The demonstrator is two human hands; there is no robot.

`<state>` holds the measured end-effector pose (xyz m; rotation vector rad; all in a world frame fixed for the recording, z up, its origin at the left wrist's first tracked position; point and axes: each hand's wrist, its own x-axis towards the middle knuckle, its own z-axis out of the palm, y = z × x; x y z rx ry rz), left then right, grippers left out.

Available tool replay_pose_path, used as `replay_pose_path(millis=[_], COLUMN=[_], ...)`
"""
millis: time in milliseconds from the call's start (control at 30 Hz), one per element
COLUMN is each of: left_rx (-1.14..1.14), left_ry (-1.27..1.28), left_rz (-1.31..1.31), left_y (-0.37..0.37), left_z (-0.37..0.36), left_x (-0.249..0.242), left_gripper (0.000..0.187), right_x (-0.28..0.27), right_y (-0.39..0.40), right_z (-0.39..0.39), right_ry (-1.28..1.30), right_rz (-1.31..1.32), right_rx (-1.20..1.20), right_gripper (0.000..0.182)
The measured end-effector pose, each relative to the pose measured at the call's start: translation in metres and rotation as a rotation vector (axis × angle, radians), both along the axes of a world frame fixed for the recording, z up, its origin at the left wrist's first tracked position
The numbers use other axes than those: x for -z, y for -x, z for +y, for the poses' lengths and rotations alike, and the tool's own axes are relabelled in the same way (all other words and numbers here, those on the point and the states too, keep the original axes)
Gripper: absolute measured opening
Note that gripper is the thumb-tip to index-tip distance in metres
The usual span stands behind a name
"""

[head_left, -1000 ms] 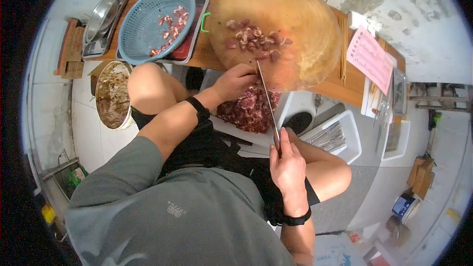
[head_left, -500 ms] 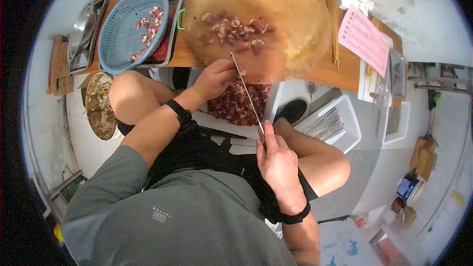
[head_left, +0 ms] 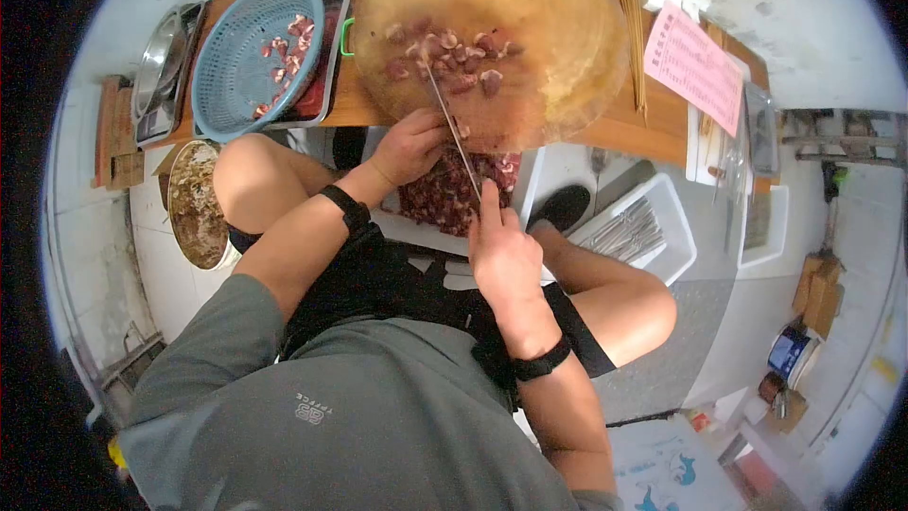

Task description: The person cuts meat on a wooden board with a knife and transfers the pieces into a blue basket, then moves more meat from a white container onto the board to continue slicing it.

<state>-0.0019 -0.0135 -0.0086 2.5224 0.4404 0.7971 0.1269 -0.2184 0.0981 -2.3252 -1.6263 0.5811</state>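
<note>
My right hand (head_left: 506,260) is closed around the handle of a long thin knife (head_left: 448,114), its forefinger stretched along the back of the blade. The blade slants up and left across the near edge of a round cutting board (head_left: 567,47). Close against the blade, the bent fingers of my left hand (head_left: 413,144) pinch a small piece of meat (head_left: 462,131), mostly hidden. Several dark red meat pieces with pale ends (head_left: 490,82) lie farther back on the board. Below the edge, a white tub holds a heap of cut meat (head_left: 445,197).
A blue colander (head_left: 210,85) with some meat pieces leans on a metal tray at left. Wooden skewers (head_left: 636,57) and a pink printed sheet (head_left: 695,66) lie right of the board. A white bin of metal skewers (head_left: 676,213) and a bucket (head_left: 230,254) stand on the floor.
My right hand has moved up and left, pushing the knife forward so its tip reaches the meat pieces on the board. My left hand has barely shifted.
</note>
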Motion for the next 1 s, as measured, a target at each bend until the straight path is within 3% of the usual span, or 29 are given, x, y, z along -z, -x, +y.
replay_pose_path(millis=[167,300,400,467,667,767,1000], left_rx=[0.026,-0.036,-0.019,-0.17,-0.171,-0.163,-0.102], left_ry=[0.154,0.038,0.119,0.371,0.143,0.112,0.068], left_rz=[-0.052,-0.086,-0.009,-0.002,0.134,0.043,0.069], left_y=[-0.001,0.0,0.005,0.004,-0.005,-0.016,-0.009], left_z=[0.002,-0.004,-0.003,-0.004,-0.007,-0.017,-0.009], left_x=[0.017,-0.012,-0.01,-0.016,-0.021,-0.038,-0.022], left_gripper=[0.026,0.023,0.028,0.027,0.029,0.024,0.023], right_x=[-0.017,-0.03,-0.035,-0.039,-0.023,-0.029,-0.022], right_y=[-0.007,-0.005,-0.012,-0.017,-0.04,-0.035,-0.015], right_z=[-0.026,-0.04,-0.044,-0.043,-0.047,-0.05,-0.061], right_ry=[-0.006,-0.006,-0.169,-0.216,-0.14,-0.113,-0.163], right_rz=[-0.005,-0.003,0.213,0.3,0.208,0.144,0.112], right_rx=[-0.001,0.054,0.218,0.284,0.202,0.15,0.082], right_gripper=[0.056,0.058,0.053,0.049,0.048,0.048,0.051])
